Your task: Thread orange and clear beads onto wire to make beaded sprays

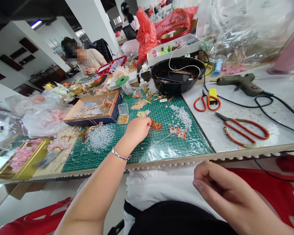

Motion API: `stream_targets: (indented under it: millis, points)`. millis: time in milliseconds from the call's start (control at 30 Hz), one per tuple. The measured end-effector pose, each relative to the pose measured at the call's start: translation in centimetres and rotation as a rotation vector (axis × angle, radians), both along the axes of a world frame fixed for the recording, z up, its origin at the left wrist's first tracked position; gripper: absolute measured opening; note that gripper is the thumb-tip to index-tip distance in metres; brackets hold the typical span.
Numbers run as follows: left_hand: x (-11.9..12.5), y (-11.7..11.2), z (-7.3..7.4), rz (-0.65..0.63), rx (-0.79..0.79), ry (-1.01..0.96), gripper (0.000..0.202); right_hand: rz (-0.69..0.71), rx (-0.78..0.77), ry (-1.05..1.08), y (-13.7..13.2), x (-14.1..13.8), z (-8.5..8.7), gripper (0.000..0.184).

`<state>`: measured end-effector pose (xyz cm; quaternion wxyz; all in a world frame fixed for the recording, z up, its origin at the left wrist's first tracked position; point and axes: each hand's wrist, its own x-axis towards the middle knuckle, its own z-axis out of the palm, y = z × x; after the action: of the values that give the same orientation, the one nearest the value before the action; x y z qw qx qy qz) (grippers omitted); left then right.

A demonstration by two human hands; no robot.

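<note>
My left hand (140, 128), with a silver bangle (120, 154) on its wrist, reaches over the green cutting mat (142, 152). Its fingers are closed at the edge of a cluster of orange flower-shaped beads (156, 125); whether one is between the fingertips is hidden. Just right of that lies a clump of orange and white pieces (178, 132), near a thin wire. My right hand (222, 189) is off the table, above my lap, with its fingers curled in and the thumb near the index finger. What it holds, if anything, I cannot make out.
Clear bead piles (99, 137) and a small box of gold beads (123, 119) lie on the mat. Around it are a blue-edged tray (110, 114), a black basin (171, 86), orange-handled pliers (245, 129), small snips (207, 102) and a glue gun (242, 84). Another person sits across.
</note>
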<state>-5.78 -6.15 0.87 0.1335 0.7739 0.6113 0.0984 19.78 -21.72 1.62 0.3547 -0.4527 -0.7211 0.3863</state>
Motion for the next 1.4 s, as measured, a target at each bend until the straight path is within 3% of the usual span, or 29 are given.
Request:
stream_targets:
  millis: [133,200,267,367,433,533,700,1400]
  points:
    - [-0.3,-0.6,1.9,0.075,0.016,-0.228,0.012,-0.043,0.016,0.002,-0.4,0.4,-0.2,0.022]
    - [0.0,-2.2,3.0,0.108,0.036,-0.377,0.007,-0.102,0.078,0.002,-0.8,0.8,-0.1,0.021]
    - [1.1,-4.7,3.9,0.106,-0.043,-0.63,0.012,-0.153,0.166,-0.001,-1.0,1.1,0.1,0.018]
    - [3.7,-9.2,4.1,0.147,-0.555,-1.433,0.023,-0.165,0.31,-0.031,-0.9,1.1,0.9,0.011]
    - [5.5,-11.7,3.6,0.222,-0.813,-1.694,0.025,-0.143,0.42,-0.053,-0.7,0.7,1.6,0.011]
    - [7.2,-13.8,2.8,0.304,-0.989,-1.912,0.025,-0.103,0.554,-0.064,-0.4,0.0,2.5,0.017]
    - [7.8,-14.6,2.6,0.336,-1.034,-2.05,0.025,-0.086,0.613,-0.08,-0.5,-0.2,2.9,0.02]
    - [8.4,-15.6,3.1,0.286,-1.046,-2.097,0.025,-0.067,0.621,-0.037,-0.8,-0.3,2.9,0.023]
